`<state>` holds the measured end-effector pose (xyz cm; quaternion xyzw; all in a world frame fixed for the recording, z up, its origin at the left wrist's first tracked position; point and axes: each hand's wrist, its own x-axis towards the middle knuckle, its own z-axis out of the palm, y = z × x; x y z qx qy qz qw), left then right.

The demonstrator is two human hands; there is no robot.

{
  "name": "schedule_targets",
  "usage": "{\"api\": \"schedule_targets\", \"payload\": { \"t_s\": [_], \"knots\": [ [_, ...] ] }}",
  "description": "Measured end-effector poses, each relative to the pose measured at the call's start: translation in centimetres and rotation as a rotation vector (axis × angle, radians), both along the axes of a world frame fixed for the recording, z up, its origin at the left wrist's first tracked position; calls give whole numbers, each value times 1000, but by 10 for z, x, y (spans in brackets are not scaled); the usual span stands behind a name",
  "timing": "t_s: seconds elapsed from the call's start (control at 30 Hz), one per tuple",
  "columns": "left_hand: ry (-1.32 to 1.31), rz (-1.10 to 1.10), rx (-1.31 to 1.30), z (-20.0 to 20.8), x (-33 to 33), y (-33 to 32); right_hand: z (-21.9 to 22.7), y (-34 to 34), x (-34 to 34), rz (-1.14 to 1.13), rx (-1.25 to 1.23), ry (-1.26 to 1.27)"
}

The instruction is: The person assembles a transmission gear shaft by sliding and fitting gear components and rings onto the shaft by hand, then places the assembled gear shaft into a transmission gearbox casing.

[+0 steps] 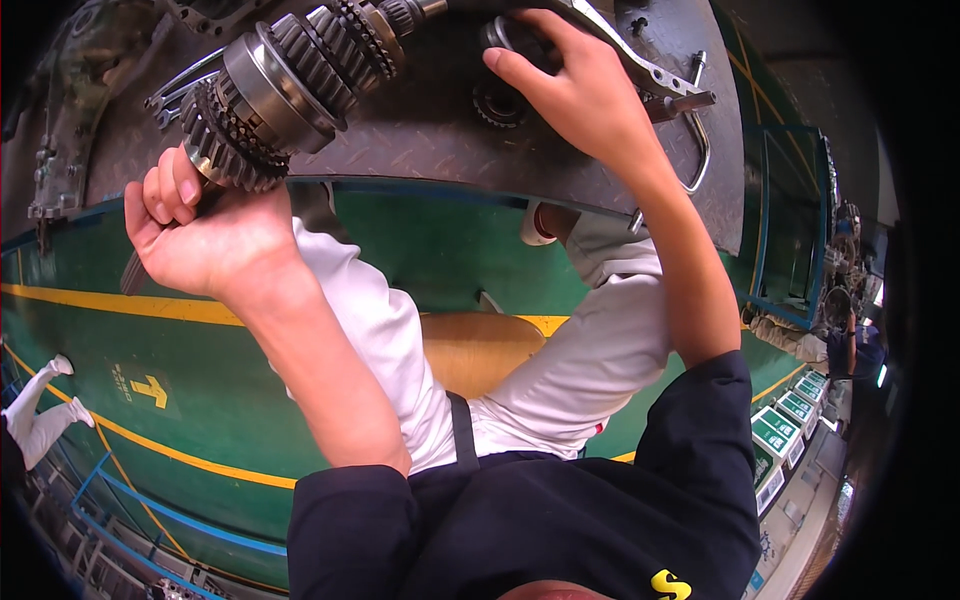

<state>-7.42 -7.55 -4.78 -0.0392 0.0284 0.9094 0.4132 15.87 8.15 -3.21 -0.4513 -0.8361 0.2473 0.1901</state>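
Gear shaft [285, 88] is gripped by the curled left hand [215, 230]
Metal ring [497, 36] is pinched by the right hand [588, 95], thumb opposing fingers

This is a mechanical workshop, shown by a gear shaft [285, 85] over a steel desk [410, 150], a green floor [220, 375] with yellow lines [190, 454] and a blue rail [190, 518].

Steel gear shaft [278, 88], many-toothed, slanted across bench [400, 145] edge; dark metal ring [497, 34] to right.
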Motion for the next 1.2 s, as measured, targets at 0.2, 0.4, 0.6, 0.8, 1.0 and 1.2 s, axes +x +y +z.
{"api": "schedule_targets", "payload": {
  "t_s": [0.2,0.4,0.6,0.8,1.0,1.2],
  "knots": [
    [27,29,-30,2,3,3,-1,9,-23,125,3,72],
    [66,9,-7,-2,2,-1,-44,10,-30,294,272,-42],
    [52,30,-21,-2,1,-4,-42,5,-18,320,303,-83],
    [4,7,-11,-6,-7,-10,-18,-26,8,215,130,-456],
    [296,-133,-61,-20,-29,-22,-5,-17,13,175,65,-205],
    [293,420,-574,11,21,5,38,-20,15,264,-947,963]
  ]
}}
